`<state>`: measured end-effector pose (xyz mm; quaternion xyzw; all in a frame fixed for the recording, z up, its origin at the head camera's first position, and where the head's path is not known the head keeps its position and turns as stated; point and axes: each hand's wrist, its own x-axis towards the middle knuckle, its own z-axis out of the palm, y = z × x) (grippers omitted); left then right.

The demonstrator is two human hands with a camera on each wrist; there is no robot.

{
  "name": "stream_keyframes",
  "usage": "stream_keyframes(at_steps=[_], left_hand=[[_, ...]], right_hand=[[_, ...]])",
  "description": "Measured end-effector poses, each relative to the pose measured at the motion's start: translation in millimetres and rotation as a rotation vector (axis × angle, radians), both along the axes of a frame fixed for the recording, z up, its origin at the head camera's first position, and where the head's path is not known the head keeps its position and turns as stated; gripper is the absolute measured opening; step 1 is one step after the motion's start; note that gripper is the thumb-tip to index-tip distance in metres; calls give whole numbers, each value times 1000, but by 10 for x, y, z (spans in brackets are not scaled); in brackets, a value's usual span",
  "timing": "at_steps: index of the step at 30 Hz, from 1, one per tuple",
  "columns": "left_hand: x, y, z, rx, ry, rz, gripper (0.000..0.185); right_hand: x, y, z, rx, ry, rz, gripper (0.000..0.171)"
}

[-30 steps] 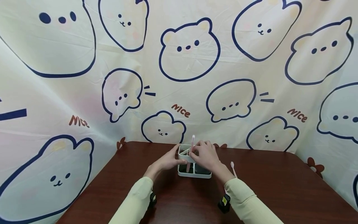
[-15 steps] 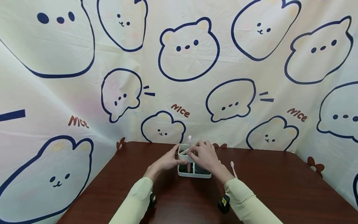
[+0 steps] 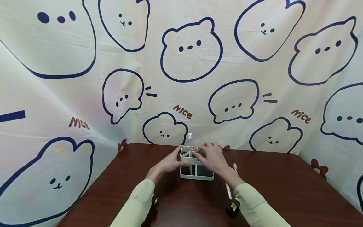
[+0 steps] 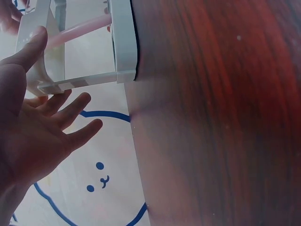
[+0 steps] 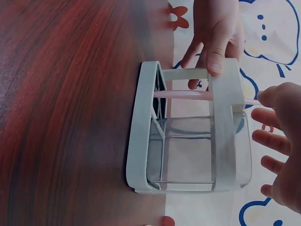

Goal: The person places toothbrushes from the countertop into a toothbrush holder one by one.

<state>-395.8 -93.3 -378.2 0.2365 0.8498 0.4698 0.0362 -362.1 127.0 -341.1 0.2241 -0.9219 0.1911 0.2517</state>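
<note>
A pale two-tier toothbrush holder [image 3: 197,177] stands on the dark wooden table. My left hand [image 3: 167,162] grips its upper tier at the left end, the thumb [image 4: 34,44] on the front and other fingers behind. A pink toothbrush [image 3: 190,143] stands upright in a slot of the upper tier, bristles up; its handle [image 5: 188,95] runs down to the lower tray. Just right of the toothbrush, my right hand [image 3: 213,159] hovers with loosely bent fingers and holds nothing. A clear cup [image 5: 188,157] sits in the holder's other side.
A second pink toothbrush [image 3: 228,191] lies on the table [image 3: 272,186], partly hidden under the right forearm. Behind the table hangs a pale cloth [image 3: 193,94] printed with cartoon bears.
The toothbrush has moved slightly left and turned upright, with its bristles now facing differently. My right hand has let go of it and drawn back to the right. The left hand stays put.
</note>
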Motion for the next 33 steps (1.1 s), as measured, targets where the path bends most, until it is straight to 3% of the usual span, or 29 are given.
stream_keyframes(at_steps=[15,33], left_hand=[[7,7,-8,6,-5,20,85],[12,1,-11,5,-9,12,84]], right_hand=[[25,367,56,-86,-26,-15,13],[88,728,-88,-130,-54,-29,18]])
